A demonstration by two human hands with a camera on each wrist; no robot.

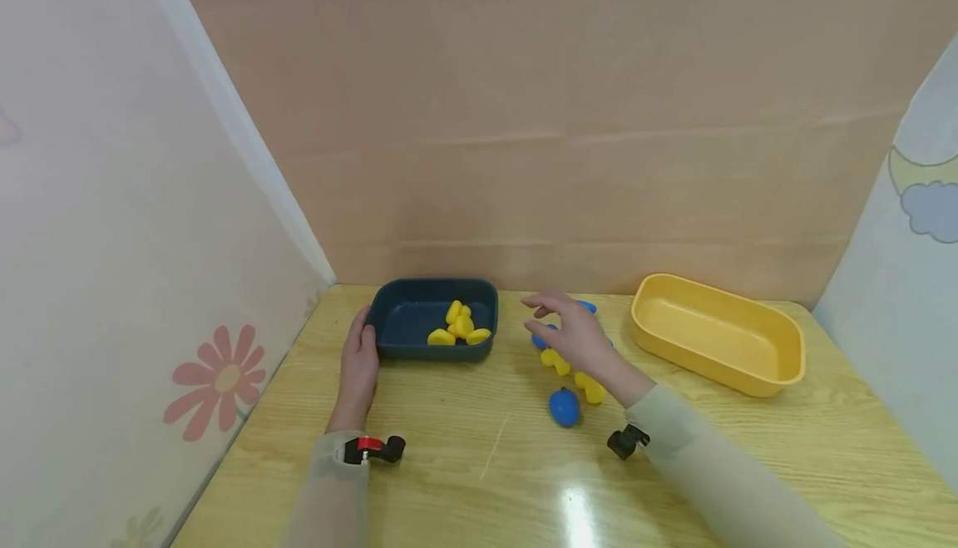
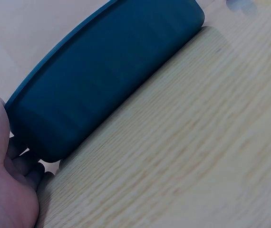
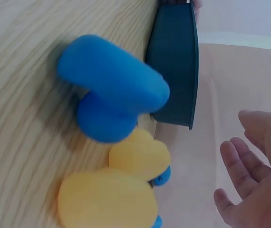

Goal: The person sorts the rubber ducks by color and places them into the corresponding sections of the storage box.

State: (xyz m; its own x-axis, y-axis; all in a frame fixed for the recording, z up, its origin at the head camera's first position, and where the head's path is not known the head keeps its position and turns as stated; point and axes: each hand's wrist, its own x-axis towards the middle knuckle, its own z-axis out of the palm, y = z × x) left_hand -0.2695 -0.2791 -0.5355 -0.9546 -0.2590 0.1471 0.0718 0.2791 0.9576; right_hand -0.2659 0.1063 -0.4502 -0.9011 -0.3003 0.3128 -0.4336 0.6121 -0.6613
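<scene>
Our left hand (image 1: 359, 365) rests open against the end of the dark blue tray (image 1: 404, 319), steadying it on the tabletop (image 1: 479, 465). Our right hand (image 1: 576, 336) hovers open, empty, over loose yellow pieces (image 1: 557, 361). We judge: pinch one piece cleanly, avoid nudging the blue pieces (image 1: 565, 407).

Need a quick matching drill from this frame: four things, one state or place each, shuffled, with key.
Things:
1. dark blue tray
2. yellow tray
3. left hand
4. right hand

States or places:
A. holds nothing inside, stands at the table's right
B. hovers with loose fingers over the blue and yellow pieces on the table
C. contains a pile of yellow pieces
D. rests against a tray's outer left wall

Pairs: 1-C, 2-A, 3-D, 4-B
</scene>
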